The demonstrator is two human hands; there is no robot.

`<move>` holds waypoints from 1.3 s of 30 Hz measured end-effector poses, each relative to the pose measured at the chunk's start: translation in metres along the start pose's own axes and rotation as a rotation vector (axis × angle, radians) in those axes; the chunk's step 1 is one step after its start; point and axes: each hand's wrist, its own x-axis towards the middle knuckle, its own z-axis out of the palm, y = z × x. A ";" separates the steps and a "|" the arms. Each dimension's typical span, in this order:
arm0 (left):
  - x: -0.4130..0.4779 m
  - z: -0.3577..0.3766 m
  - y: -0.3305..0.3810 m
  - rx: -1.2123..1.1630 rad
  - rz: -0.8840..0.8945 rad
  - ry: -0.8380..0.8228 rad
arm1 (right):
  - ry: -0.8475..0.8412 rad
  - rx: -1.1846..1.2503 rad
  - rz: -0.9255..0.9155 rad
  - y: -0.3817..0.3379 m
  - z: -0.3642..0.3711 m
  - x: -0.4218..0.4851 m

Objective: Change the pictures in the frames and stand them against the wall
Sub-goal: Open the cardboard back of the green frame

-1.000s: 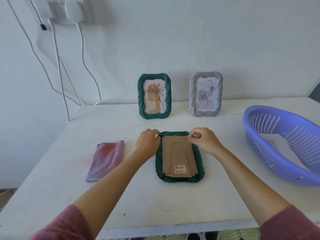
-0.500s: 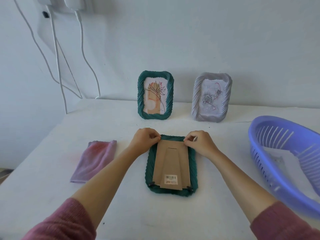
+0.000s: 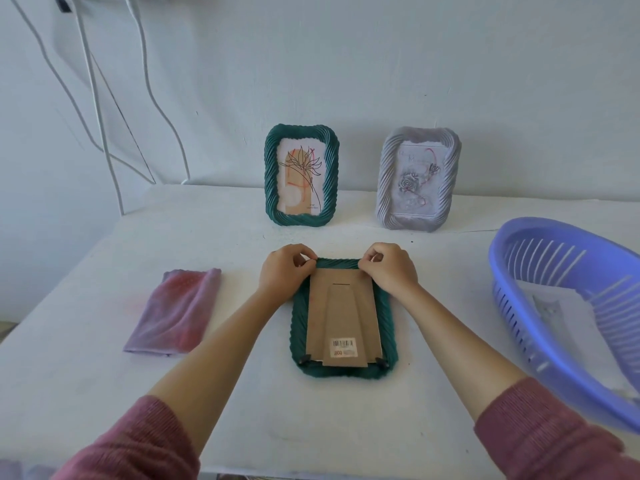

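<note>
1. A green face-down frame lies flat on the table, front and centre, with its cardboard back facing up.
2. The left hand has its fingers curled, pinching the frame's top-left corner.
3. The right hand pinches the top-right corner the same way.
4. A second green frame and a grey frame stand upright by the wall, behind the hands.
5. A folded cloth lies to the left.
6. A blue basket sits to the right.
</note>
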 end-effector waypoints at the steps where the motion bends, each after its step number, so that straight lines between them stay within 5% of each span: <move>1: -0.001 0.000 -0.001 -0.026 0.005 -0.001 | -0.015 0.021 -0.005 0.002 -0.001 0.000; 7: -0.019 -0.008 -0.005 -0.148 -0.003 0.006 | 0.033 0.105 -0.109 0.012 -0.009 -0.036; 20: -0.097 -0.015 -0.001 0.081 0.169 -0.039 | -0.015 0.050 -0.243 0.038 -0.014 -0.135; 26: -0.132 -0.027 -0.015 0.003 0.206 -0.183 | -0.073 -0.063 -0.336 0.045 -0.017 -0.158; 39: -0.136 -0.027 -0.015 -0.121 0.166 -0.205 | -0.071 -0.089 -0.328 0.040 -0.016 -0.161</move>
